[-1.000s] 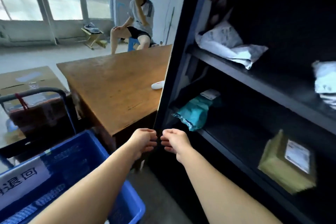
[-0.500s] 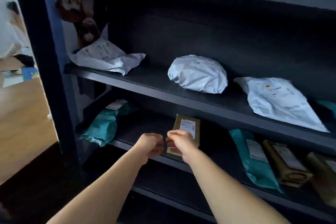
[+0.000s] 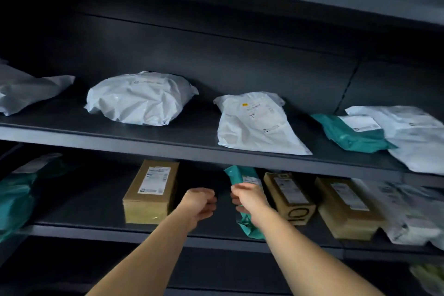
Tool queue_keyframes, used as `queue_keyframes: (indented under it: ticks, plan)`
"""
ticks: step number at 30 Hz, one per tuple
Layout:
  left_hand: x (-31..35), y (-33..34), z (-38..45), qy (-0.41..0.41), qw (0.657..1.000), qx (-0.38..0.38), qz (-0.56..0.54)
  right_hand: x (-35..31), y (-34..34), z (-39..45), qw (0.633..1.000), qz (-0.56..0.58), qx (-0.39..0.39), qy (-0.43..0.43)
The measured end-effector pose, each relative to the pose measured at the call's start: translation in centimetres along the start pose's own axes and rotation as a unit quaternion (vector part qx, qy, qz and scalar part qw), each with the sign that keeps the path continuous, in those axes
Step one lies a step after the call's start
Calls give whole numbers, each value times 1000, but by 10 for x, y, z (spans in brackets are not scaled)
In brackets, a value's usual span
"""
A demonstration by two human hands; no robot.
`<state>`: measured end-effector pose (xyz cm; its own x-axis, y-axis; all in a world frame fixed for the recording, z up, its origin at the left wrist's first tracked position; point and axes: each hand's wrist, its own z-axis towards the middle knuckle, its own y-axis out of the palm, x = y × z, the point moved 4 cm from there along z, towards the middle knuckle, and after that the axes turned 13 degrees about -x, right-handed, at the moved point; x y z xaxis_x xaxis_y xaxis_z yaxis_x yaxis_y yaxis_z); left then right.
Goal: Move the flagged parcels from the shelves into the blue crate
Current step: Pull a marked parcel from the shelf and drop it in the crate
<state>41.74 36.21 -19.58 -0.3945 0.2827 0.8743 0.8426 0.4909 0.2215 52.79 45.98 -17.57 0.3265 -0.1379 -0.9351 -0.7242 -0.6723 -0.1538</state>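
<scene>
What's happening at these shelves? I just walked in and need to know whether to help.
A person faces dark shelves stocked with parcels. The right hand is at a teal mailer bag on the lower shelf, though whether it grips it is unclear. The left hand is curled beside it, holding nothing. No blue crate is in view.
</scene>
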Motion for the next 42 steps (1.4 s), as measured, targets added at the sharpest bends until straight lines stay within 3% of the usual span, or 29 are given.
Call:
queue_keyframes:
  ticks: [7,16,21,28,35,42]
  plan:
    - [-19,42,45,-37,998,-9,47,40,-64,22,996,-38,60,60]
    - [-39,66,127,-75,990,-14,121,75,-101,78,972,-195,25,129]
    - [-49,73,161,-92,982,-8,163,87,-104,106,971,-166,16,172]
    - [-89,60,217,-105,981,32,163,108,-98,126,979,24,-2,201]
    - [-75,62,167,-76,985,80,129,120,-103,123,972,-8,-59,229]
    - [-71,65,140,-38,982,128,133,110,-102,112,978,-52,-93,178]
